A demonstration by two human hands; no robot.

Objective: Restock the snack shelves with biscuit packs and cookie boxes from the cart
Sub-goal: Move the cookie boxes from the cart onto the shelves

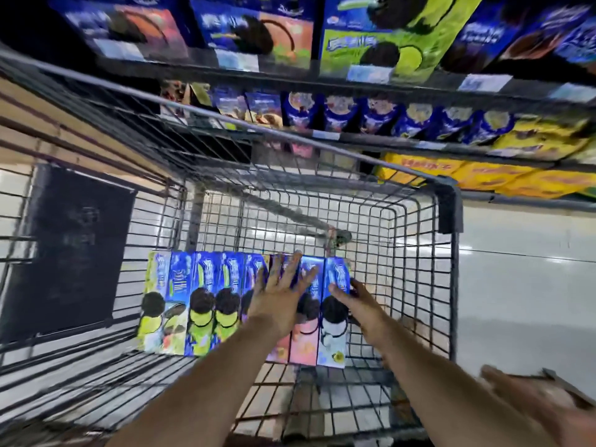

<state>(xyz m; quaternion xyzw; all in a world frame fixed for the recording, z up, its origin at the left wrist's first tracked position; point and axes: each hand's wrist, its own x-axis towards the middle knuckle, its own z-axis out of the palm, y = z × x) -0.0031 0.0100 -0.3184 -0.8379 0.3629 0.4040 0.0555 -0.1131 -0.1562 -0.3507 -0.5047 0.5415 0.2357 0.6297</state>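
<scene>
Head view looks down into a wire cart (449,201) standing close against the snack shelves (371,83), where shelved boxes (251,30) and blue biscuit packs (338,114) show above its far rim. A black panel (74,250) hangs on the cart's left wall. Pale glossy floor (522,285) shows through the mesh. A row of cookie boxes (200,304) lies on the cart bottom. The left hand (280,293) rests flat on them, fingers spread. The right hand (356,296) grips the rightmost box (333,337) by its edge. All print is too blurred to read.
</scene>
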